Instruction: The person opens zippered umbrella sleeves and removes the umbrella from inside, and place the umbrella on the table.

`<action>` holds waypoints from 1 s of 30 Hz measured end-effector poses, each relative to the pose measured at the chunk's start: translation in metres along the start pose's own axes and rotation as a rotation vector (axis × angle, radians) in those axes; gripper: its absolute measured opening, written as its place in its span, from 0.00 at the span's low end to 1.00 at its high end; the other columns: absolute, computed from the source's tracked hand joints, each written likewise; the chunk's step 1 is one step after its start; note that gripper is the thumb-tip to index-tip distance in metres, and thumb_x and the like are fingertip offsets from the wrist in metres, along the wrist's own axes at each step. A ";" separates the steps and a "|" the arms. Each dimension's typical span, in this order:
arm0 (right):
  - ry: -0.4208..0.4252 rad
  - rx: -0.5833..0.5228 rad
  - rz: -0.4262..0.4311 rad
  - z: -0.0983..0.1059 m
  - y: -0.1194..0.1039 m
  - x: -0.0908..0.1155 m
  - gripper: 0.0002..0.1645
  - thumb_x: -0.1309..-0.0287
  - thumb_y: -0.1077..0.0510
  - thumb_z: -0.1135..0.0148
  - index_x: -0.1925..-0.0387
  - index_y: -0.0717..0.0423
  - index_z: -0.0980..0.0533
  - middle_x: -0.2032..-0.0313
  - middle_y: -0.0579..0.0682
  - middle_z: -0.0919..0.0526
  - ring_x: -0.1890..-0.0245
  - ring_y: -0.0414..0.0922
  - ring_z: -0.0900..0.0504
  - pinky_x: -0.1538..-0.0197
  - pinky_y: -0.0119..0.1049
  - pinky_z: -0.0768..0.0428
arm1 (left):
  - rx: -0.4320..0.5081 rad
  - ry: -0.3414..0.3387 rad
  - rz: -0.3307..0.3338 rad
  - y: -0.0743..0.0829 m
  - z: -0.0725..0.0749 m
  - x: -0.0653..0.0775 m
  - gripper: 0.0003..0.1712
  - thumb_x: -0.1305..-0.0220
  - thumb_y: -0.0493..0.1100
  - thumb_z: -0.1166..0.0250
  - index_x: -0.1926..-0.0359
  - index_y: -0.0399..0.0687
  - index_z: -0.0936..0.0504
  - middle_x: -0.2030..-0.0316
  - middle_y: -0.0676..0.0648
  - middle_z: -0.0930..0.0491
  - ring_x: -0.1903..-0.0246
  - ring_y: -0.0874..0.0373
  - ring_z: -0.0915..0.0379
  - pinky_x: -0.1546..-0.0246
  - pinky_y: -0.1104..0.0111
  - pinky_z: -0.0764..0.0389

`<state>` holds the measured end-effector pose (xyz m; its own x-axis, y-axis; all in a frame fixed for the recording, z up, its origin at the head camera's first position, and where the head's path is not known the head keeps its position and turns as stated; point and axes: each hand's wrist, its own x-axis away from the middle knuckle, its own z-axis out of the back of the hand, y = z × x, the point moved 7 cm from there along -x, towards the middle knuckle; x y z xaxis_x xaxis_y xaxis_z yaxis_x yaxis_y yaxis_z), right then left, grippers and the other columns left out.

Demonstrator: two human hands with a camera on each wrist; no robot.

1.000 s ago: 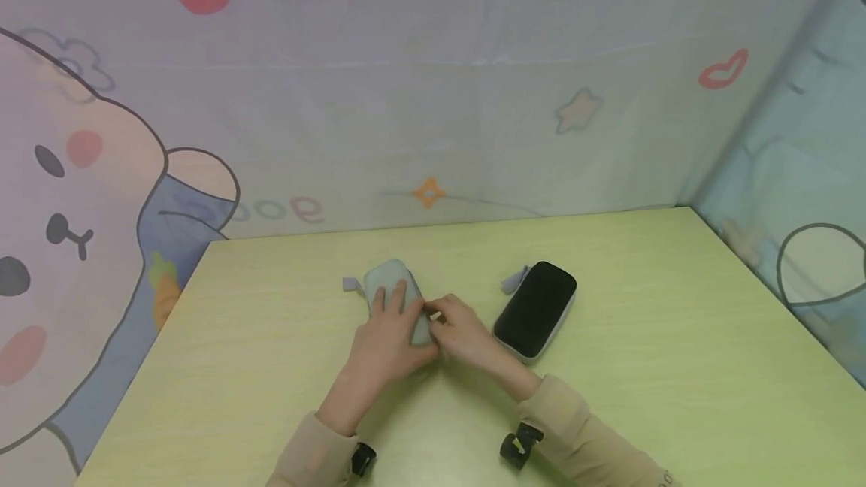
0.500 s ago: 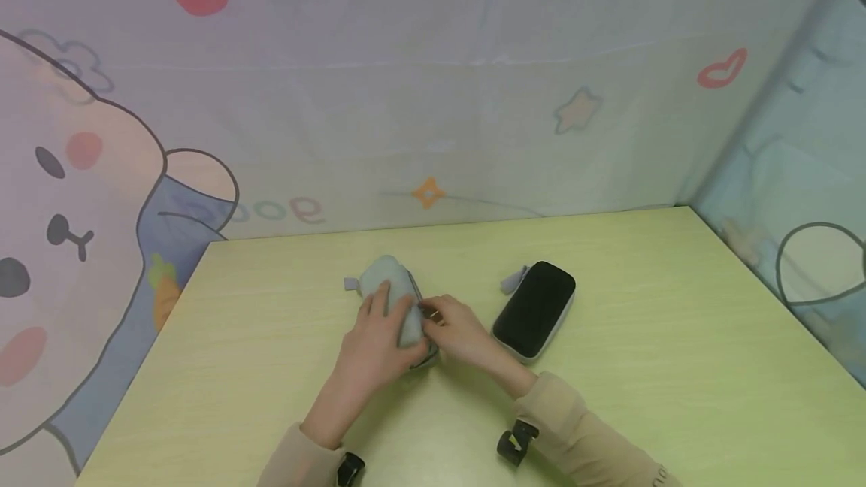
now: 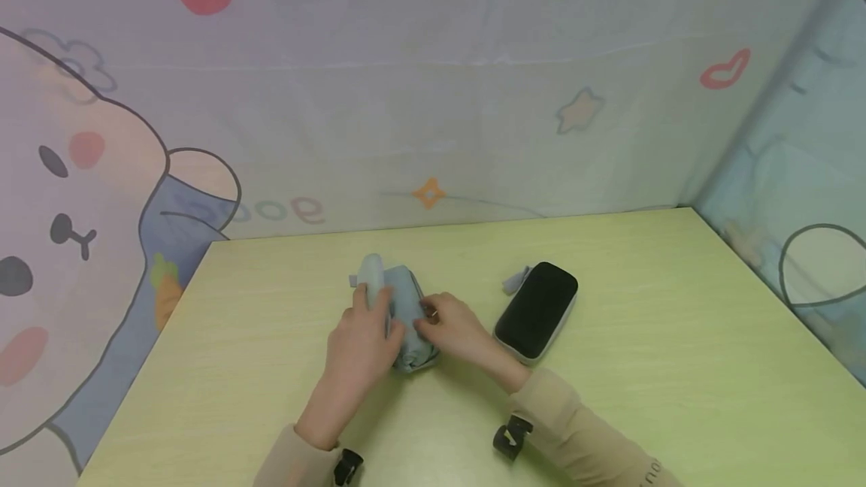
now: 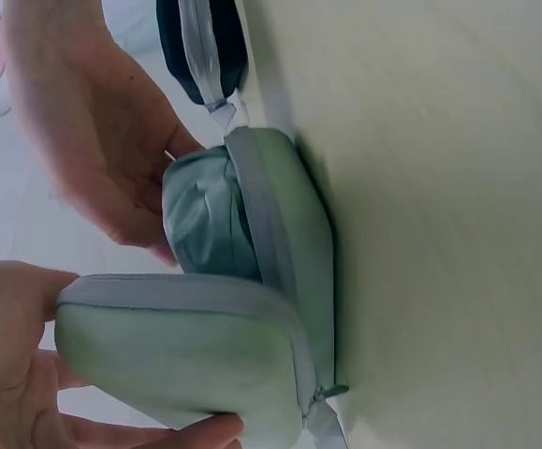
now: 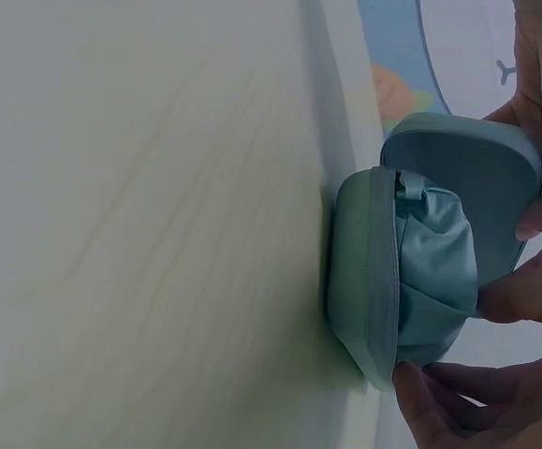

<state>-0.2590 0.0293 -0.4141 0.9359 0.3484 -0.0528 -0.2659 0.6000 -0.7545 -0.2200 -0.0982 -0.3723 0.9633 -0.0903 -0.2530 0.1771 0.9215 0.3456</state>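
A pale green zip case (image 4: pixel 186 355) lies on the table with its lid lifted towards the left. My left hand (image 3: pixel 361 340) grips that lid, thumb on one side and fingers on the other. Folded, shiny teal fabric (image 5: pixel 434 262) bulges from the case's lower half, with a small loop at one end; what it belongs to is not clear. At the right edge of the case, my right hand (image 3: pixel 453 325) pinches the rim, its thumb against the fabric. A grey pull tab (image 4: pixel 325 426) hangs at the zip's end.
A second case with a black top (image 3: pixel 537 310) and pale sides lies right of my right hand, a grey tab (image 3: pixel 517 279) beside it. Behind the light wooden table (image 3: pixel 271 284) hangs a printed cloth backdrop (image 3: pixel 433 96).
The zip case has gone from closed to open. My left hand has moved left and tipped the lid up, exposing the teal fabric. My right hand stays at the case's right edge.
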 end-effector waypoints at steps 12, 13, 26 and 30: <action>0.054 0.146 -0.028 -0.005 -0.008 -0.004 0.33 0.43 0.47 0.39 0.46 0.70 0.26 0.54 0.64 0.18 0.54 0.56 0.19 0.52 0.49 0.21 | 0.006 0.048 0.026 -0.020 0.015 -0.003 0.24 0.39 0.37 0.43 0.40 0.38 0.29 0.52 0.27 0.26 0.83 0.47 0.29 0.86 0.59 0.28; 0.059 0.164 -0.033 -0.005 -0.009 -0.005 0.34 0.43 0.46 0.39 0.46 0.70 0.26 0.52 0.65 0.19 0.52 0.57 0.19 0.50 0.49 0.21 | 0.001 0.048 0.027 -0.021 0.015 -0.003 0.24 0.39 0.37 0.42 0.41 0.38 0.30 0.54 0.27 0.26 0.83 0.46 0.29 0.86 0.59 0.28; 0.165 0.473 0.039 -0.018 -0.024 -0.012 0.34 0.49 0.36 0.36 0.66 0.68 0.24 0.73 0.57 0.18 0.74 0.50 0.19 0.78 0.37 0.25 | -0.080 -0.003 0.085 -0.029 0.018 -0.002 0.24 0.41 0.35 0.39 0.45 0.28 0.30 0.68 0.32 0.23 0.82 0.43 0.25 0.86 0.58 0.27; 0.169 0.532 0.021 -0.023 -0.024 -0.018 0.38 0.50 0.34 0.36 0.64 0.69 0.24 0.72 0.57 0.18 0.75 0.50 0.19 0.78 0.38 0.24 | -0.095 -0.003 0.092 -0.031 0.020 -0.002 0.21 0.43 0.34 0.39 0.49 0.28 0.29 0.71 0.33 0.24 0.82 0.43 0.26 0.86 0.57 0.28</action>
<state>-0.2638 -0.0075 -0.4100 0.9414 0.2707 -0.2013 -0.3244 0.8902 -0.3199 -0.2232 -0.1340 -0.3645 0.9752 -0.0045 -0.2214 0.0681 0.9575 0.2803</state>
